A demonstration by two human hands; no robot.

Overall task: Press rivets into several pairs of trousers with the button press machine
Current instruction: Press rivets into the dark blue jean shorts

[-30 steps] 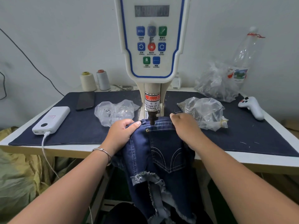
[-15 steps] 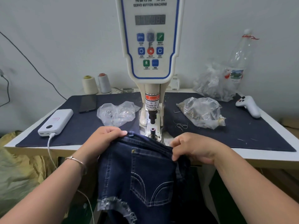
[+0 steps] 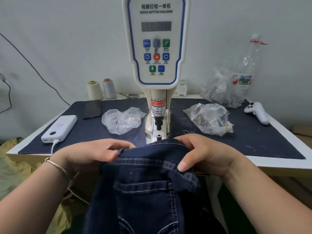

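Denim trousers [image 3: 143, 188] (soft, floppy, likely heavy enough to sag) hang off the table edge below the button press [image 3: 156, 65], waistband pinched by left hand [image 3: 94, 153] and right hand [image 3: 205, 154], the best grip there.

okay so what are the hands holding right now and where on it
Both hands grip the denim trousers at the waistband: the left hand at its left end, the right hand at its right, with the thumb over the seam.
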